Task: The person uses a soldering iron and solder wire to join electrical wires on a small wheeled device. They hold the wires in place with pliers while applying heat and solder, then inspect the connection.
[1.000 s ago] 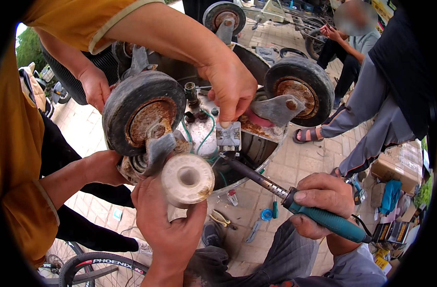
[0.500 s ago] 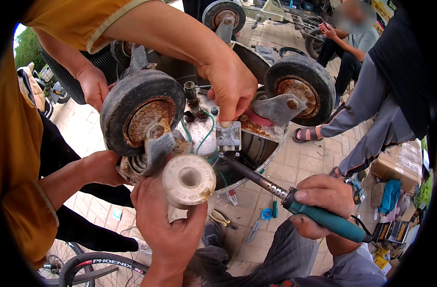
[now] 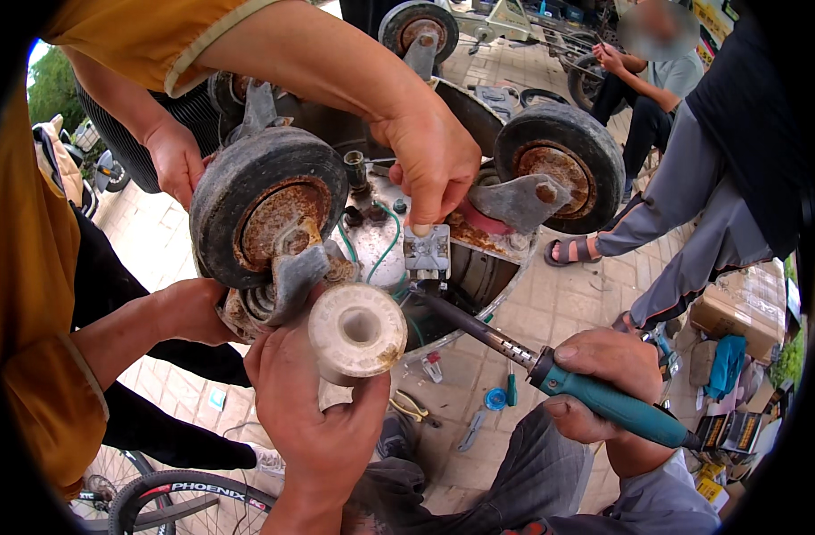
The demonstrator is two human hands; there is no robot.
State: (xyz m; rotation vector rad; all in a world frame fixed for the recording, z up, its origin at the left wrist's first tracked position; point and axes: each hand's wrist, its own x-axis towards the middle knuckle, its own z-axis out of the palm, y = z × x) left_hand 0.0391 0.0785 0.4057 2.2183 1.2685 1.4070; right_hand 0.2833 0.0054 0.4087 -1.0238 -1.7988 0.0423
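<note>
My left hand [image 3: 318,419] is closed around a dirty white plastic spool [image 3: 378,354] with a hole through its middle. My right hand [image 3: 608,385] grips the teal handle of a soldering iron [image 3: 488,334]. Its shaft slants up and left, and the end is close to a small square metal plate [image 3: 427,253]. Whether it touches cannot be made out. A co-worker's hand [image 3: 430,152] presses a thumb on the plate's upper edge. Green wires [image 3: 391,250] run beside the plate over the metal base. Another co-worker's hand [image 3: 198,312] holds a rusty caster bracket [image 3: 298,276] beside my left hand.
Black caster wheels [image 3: 269,205] stand up around the round metal housing [image 3: 505,290]. Pliers [image 3: 410,407], a blue roll [image 3: 495,399] and a screwdriver [image 3: 512,390] lie on the paving. A bicycle wheel [image 3: 193,486] is at lower left, a cardboard box [image 3: 742,312] at right.
The spool in my left hand has shifted slightly right and turned a little. The soldering iron and the co-worker's thumb on the plate stay almost where they were.
</note>
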